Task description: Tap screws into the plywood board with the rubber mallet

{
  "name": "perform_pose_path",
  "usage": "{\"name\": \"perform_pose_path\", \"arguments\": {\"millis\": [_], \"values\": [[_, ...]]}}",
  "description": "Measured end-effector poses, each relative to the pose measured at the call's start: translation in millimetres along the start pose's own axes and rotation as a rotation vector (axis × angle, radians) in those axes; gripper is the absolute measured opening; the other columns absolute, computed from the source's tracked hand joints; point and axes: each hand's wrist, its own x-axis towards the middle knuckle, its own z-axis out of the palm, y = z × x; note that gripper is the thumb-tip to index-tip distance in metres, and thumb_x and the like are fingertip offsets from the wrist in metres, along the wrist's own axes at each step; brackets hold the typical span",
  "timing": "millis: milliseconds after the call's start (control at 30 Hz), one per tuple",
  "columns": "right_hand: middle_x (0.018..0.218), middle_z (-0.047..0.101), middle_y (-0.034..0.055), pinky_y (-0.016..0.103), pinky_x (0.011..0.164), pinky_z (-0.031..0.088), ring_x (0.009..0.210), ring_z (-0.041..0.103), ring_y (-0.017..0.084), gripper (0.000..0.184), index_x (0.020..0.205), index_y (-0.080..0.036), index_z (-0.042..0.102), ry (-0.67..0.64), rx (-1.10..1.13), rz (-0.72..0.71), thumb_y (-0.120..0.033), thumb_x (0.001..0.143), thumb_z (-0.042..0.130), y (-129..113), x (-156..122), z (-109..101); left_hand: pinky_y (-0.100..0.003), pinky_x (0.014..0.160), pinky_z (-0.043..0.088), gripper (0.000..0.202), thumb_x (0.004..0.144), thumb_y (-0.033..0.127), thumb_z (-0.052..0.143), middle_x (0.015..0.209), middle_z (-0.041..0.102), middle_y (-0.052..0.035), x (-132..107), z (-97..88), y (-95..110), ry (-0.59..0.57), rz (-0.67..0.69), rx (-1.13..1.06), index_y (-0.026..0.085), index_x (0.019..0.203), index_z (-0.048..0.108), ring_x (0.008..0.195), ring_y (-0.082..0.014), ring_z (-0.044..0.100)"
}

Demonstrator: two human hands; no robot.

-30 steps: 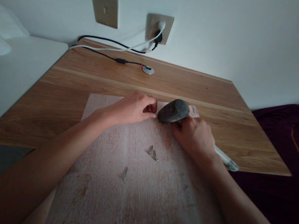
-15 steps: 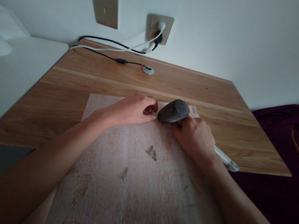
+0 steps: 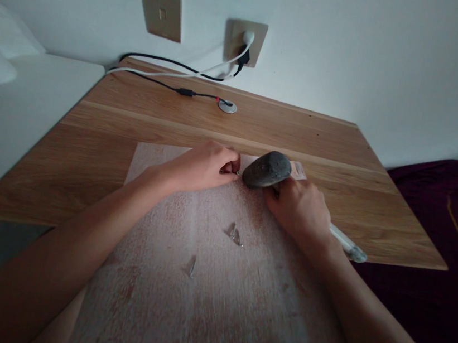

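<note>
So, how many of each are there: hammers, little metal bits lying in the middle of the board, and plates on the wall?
Hammer: 1
Metal bits in the middle of the board: 3
Wall plates: 2
Total: 6

Not counted: the small metal thing pinched in the left hand, mostly hidden by the fingers.

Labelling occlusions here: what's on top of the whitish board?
Three small shiny pieces lie on the whitish board. Over its far part, the left hand pinches another piece and the right hand grips a mallet. What lies beneath hands, arms and mallet is hidden.
</note>
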Motion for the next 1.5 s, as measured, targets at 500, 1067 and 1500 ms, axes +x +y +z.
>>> {"name": "perform_pose_path", "arguments": {"millis": [500, 1067, 1500], "values": [[0.089, 0.079, 0.0190, 0.036, 0.059, 0.039, 0.069, 0.069, 0.029, 0.039, 0.105, -0.014, 0.080, -0.039, 0.006, 0.008, -0.037, 0.099, 0.049, -0.6, 0.5, -3.5, -0.030, 0.068, 0.041, 0.008, 0.088, 0.012, 0.068, 0.080, 0.076, -0.0060, 1.0, -1.3, 1.8, -0.044, 0.036, 0.031, 0.014, 0.085, 0.075, 0.070, -0.0162, 0.065], [0.082, 0.078, 0.0202, 0.034, 0.057, 0.034, 0.073, 0.075, 0.036, 0.038, 0.091, -0.016, 0.078, -0.046, 0.083, 0.010, -0.048, 0.093, 0.058, 8.6, 6.4, -3.6, -0.035, 0.077, 0.052, 0.015, 0.095, 0.026, 0.078, 0.090, 0.079, -0.0126, -0.6, -0.9, 5.3, -0.033, 0.054, 0.156, 0.013, 0.088, 0.078, 0.088, -0.0263, 0.075], [0.052, 0.053, 0.0080, 0.036, 0.055, 0.029, 0.052, 0.059, 0.025, 0.031, 0.057, -0.030, 0.035, 0.081, 0.316, -0.142, -0.045, 0.078, 0.051, 5.5, 17.9, -37.1, -0.036, 0.075, 0.051, 0.010, 0.092, 0.019, 0.073, 0.089, 0.081, -0.0126, 2.9, 3.9, 4.2, -0.011, 0.032, 0.122, 0.016, 0.088, 0.082, 0.088, -0.0278, 0.076]]}}
